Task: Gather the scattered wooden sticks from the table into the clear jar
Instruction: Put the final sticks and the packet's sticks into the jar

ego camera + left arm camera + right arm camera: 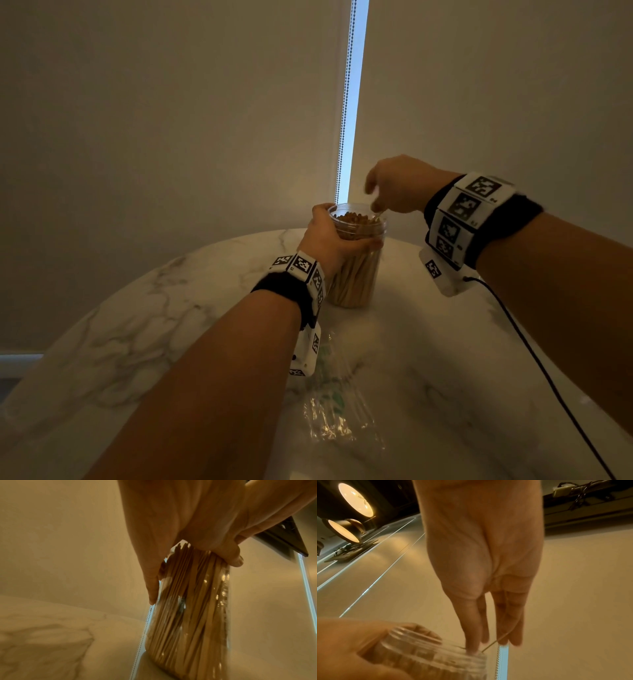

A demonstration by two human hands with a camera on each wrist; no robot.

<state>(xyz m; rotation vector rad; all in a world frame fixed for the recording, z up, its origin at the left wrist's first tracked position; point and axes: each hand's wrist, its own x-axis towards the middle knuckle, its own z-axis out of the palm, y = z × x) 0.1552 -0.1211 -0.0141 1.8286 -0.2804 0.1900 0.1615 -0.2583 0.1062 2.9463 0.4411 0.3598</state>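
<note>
A clear jar (359,274) packed with upright wooden sticks (187,622) stands at the far side of the marble table (171,308). My left hand (325,236) grips the jar just below its threaded rim (435,658), thumb on one side and fingers on the other. Over the jar's mouth, my right hand (376,202) points its fingers down. It pinches one thin wooden stick (496,641), whose lower end reaches the rim. No loose sticks show on the table.
A crumpled clear plastic wrapper (329,411) lies on the table near me. A black cable (531,342) trails from my right wrist across the table's right side. The wall and a blind's bead chain (344,120) stand close behind the jar.
</note>
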